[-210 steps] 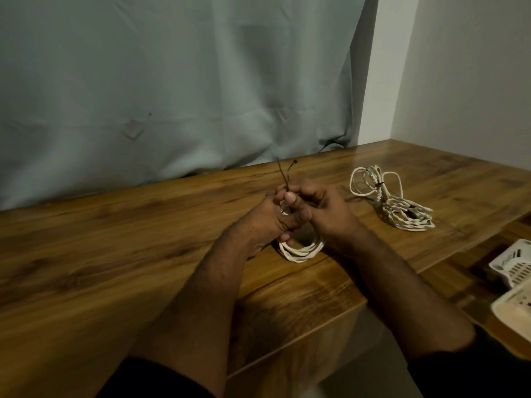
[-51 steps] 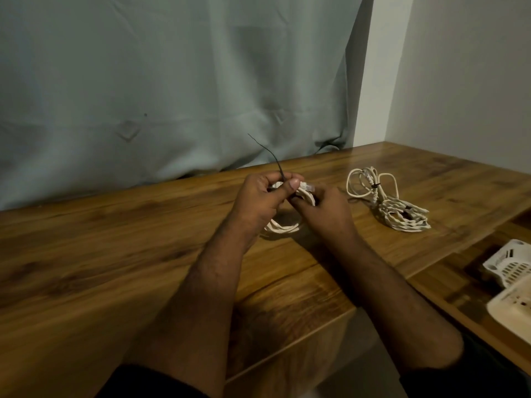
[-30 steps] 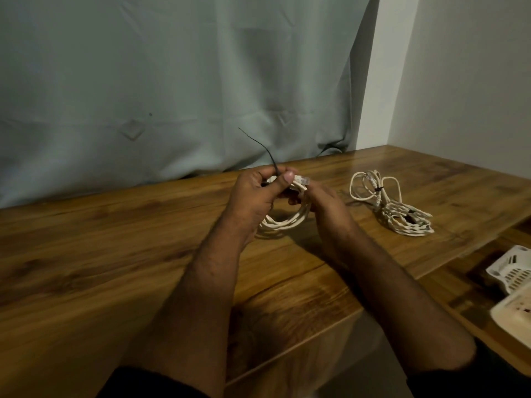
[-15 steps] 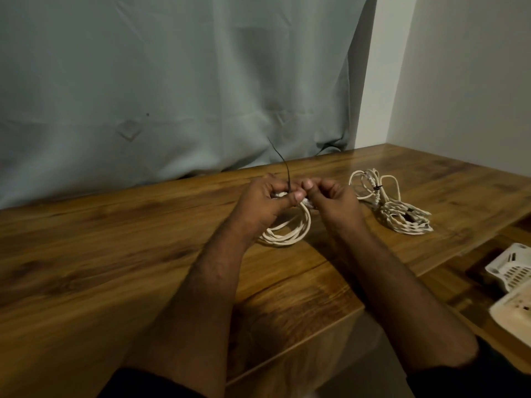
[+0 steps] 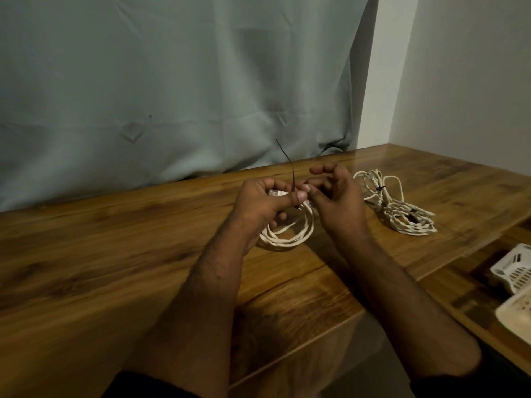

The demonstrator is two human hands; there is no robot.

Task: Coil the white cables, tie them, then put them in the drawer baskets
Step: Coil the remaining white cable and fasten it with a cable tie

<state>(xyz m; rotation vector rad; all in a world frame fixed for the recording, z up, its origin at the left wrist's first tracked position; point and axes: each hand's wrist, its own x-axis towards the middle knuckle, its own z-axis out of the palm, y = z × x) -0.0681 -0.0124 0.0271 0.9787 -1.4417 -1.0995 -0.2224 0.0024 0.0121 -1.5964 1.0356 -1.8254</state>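
A coiled white cable (image 5: pixel 290 235) rests on the wooden table (image 5: pixel 115 254) under my hands. My left hand (image 5: pixel 263 205) grips the top of the coil and pinches a thin dark tie (image 5: pixel 289 165) against it with the thumb; the tie's free end sticks up. My right hand (image 5: pixel 337 199) is beside it, thumb and forefinger pinching at the tie near the coil, the other fingers lifted and curled. A second white cable bundle (image 5: pixel 398 206), bound with a dark tie, lies on the table to the right.
Two white perforated baskets (image 5: pixel 514 272) (image 5: pixel 517 311) sit in the open drawer at the lower right. A grey curtain (image 5: pixel 172 81) hangs behind the table, and a white wall stands at the right.
The coil has come down onto the table from mid-air. My right hand's outer fingers have lifted and spread, and the tie's free end now stands more upright.
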